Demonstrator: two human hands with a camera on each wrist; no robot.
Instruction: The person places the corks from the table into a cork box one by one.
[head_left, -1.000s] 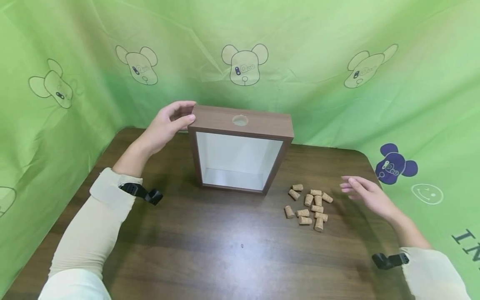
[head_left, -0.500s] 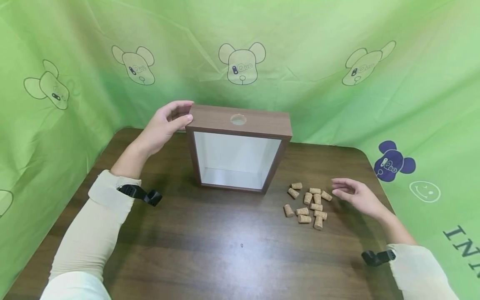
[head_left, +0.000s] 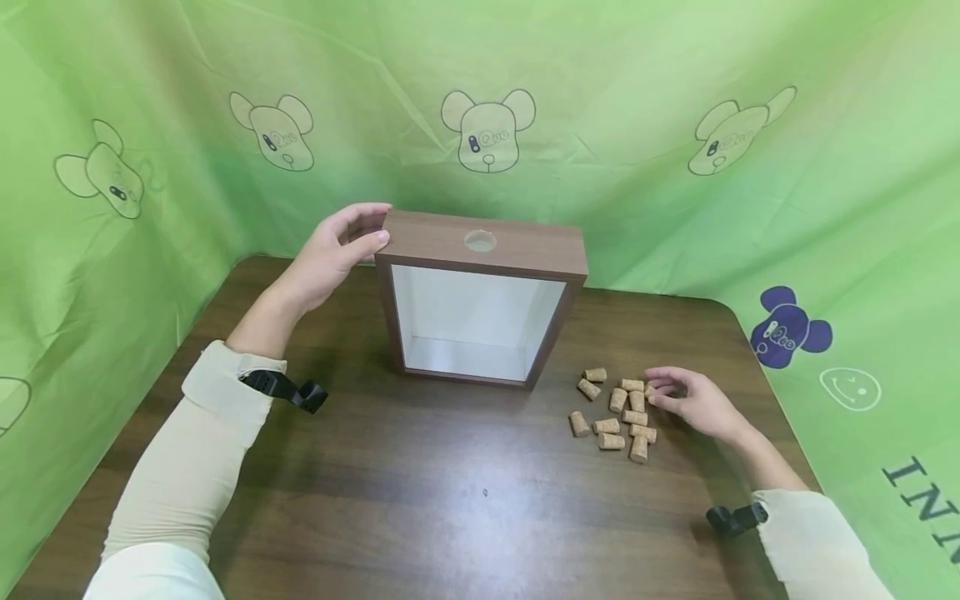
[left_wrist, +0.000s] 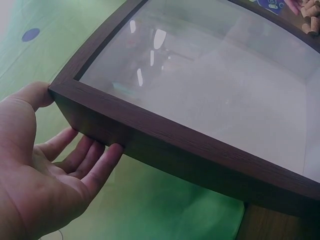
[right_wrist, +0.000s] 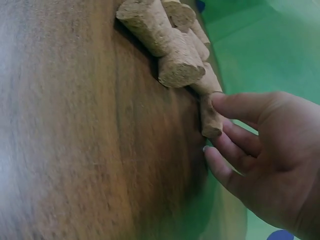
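Observation:
A brown shadow box (head_left: 557,312) with a clear front stands upright on the table, a round hole (head_left: 481,241) in its top. My left hand (head_left: 322,254) holds the box by its upper left corner; in the left wrist view the thumb lies at the corner and the fingers touch the side's back edge. On the right, my right hand (head_left: 699,404) is at the edge of a group of corks (head_left: 634,417). In the right wrist view, its thumb and fingers pinch one cork (right_wrist: 210,119), which lies against another cork (right_wrist: 206,81).
The dark wooden table (head_left: 420,483) carries the box and the loose corks. Green printed cloth (head_left: 592,50) hangs behind and along both sides. A black camera strap (head_left: 272,382) sits on the left wrist, another strap (head_left: 750,517) on the right.
My right hand has moved left to the outermost cork and its fingers have closed round it. The left hand and the box stay where they were.

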